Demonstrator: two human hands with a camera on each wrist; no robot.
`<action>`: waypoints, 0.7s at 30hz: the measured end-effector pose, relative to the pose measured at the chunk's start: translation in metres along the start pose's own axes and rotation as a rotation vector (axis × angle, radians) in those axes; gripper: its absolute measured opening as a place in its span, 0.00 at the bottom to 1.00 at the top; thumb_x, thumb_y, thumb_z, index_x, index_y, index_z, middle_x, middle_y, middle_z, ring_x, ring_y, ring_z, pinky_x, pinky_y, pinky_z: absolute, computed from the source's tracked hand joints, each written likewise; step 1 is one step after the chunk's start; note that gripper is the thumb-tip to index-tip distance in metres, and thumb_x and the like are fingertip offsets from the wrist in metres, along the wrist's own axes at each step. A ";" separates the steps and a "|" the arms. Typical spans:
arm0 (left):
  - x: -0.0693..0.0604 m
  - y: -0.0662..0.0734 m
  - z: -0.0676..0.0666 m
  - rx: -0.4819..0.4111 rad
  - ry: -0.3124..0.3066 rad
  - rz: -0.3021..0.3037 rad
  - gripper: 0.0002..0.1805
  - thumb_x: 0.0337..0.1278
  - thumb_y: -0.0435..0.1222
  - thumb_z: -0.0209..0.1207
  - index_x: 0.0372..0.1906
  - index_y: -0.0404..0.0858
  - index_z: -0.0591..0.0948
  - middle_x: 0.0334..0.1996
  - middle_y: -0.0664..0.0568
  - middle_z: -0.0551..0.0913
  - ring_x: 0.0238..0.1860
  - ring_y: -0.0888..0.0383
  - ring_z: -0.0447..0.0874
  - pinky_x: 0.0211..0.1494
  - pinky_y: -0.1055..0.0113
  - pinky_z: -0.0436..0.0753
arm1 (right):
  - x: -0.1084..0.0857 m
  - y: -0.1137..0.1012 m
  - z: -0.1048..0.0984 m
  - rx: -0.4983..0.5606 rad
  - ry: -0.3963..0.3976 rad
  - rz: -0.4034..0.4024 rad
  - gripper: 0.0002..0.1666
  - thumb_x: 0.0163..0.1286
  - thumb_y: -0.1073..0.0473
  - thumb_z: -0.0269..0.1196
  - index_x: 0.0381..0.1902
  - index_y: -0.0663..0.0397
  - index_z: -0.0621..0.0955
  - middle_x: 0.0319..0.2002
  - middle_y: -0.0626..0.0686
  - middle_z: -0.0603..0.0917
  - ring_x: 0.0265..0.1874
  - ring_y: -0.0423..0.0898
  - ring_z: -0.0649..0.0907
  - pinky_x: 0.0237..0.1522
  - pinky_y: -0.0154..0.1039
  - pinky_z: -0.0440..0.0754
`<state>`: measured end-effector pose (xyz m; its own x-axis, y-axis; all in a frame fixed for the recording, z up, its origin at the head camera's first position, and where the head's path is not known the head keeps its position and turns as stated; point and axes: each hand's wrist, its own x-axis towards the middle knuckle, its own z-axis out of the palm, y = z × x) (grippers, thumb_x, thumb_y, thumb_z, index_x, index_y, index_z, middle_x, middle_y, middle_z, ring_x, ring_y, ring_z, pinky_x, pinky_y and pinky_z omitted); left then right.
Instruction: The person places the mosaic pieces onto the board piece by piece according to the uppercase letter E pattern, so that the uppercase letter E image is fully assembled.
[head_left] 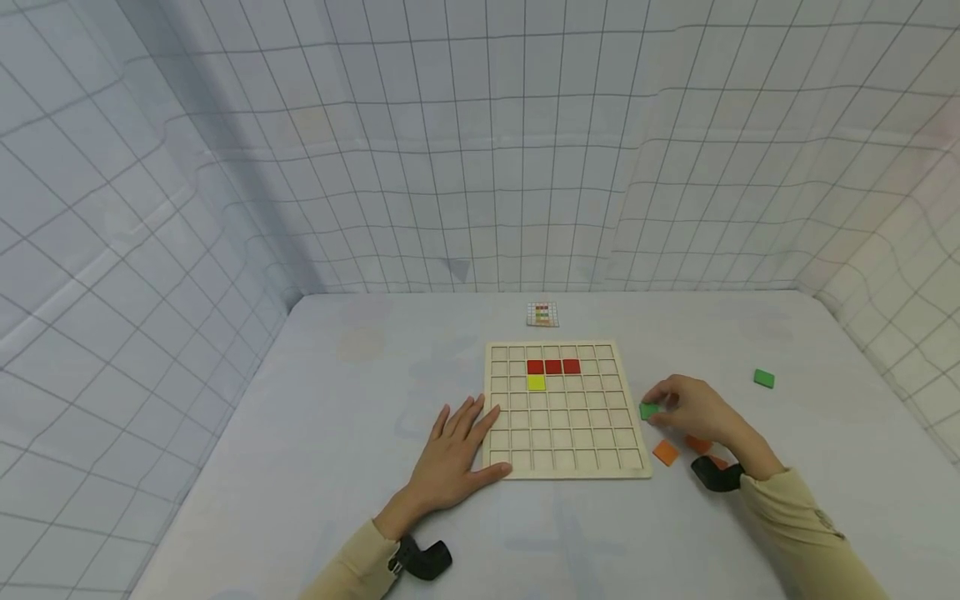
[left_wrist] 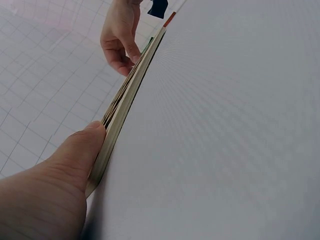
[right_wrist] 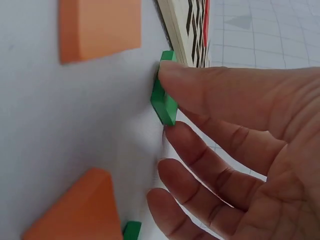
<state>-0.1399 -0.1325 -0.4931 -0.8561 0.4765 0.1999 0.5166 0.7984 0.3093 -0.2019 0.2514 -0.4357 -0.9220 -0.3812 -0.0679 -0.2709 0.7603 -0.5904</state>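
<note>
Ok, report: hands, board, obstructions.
Left hand touching board. Right hand pinching green tile. Board holds three red tiles, one yellow tile. Nothing between green tile and board.

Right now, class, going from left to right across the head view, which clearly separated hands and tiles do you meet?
Left hand → yellow tile → rightmost red tile → right hand → outlying green tile.

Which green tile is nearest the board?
The green tile pinched by the right hand, just right of the board; the other green tile in the head view lies farther right, untouched.
</note>
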 end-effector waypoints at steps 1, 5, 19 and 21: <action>0.000 0.000 0.000 -0.003 0.001 0.000 0.45 0.59 0.64 0.49 0.75 0.45 0.55 0.73 0.45 0.52 0.73 0.51 0.42 0.71 0.48 0.39 | 0.000 0.000 0.000 0.002 0.002 0.003 0.12 0.54 0.64 0.71 0.38 0.57 0.84 0.37 0.49 0.80 0.34 0.47 0.75 0.35 0.43 0.74; 0.000 0.000 0.000 -0.005 0.004 0.001 0.45 0.59 0.64 0.49 0.75 0.44 0.55 0.73 0.45 0.52 0.73 0.51 0.42 0.71 0.48 0.40 | 0.000 0.000 0.003 0.015 0.019 0.003 0.11 0.54 0.66 0.71 0.35 0.55 0.81 0.33 0.48 0.79 0.32 0.47 0.74 0.34 0.42 0.73; 0.001 0.000 0.001 -0.005 0.028 0.015 0.45 0.59 0.65 0.48 0.75 0.43 0.56 0.72 0.43 0.54 0.73 0.48 0.44 0.70 0.46 0.41 | 0.002 -0.014 0.012 0.082 0.199 -0.042 0.06 0.61 0.66 0.66 0.34 0.57 0.78 0.26 0.48 0.74 0.22 0.44 0.73 0.22 0.34 0.72; 0.001 -0.001 0.001 -0.006 0.027 0.012 0.45 0.59 0.65 0.48 0.75 0.43 0.56 0.72 0.43 0.54 0.73 0.48 0.44 0.70 0.47 0.41 | 0.007 -0.020 0.015 0.118 0.215 -0.061 0.06 0.60 0.66 0.67 0.34 0.57 0.79 0.26 0.48 0.74 0.23 0.43 0.74 0.22 0.33 0.73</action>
<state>-0.1409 -0.1321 -0.4944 -0.8491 0.4761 0.2286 0.5272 0.7904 0.3119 -0.1986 0.2257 -0.4370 -0.9461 -0.2943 0.1353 -0.3048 0.6678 -0.6791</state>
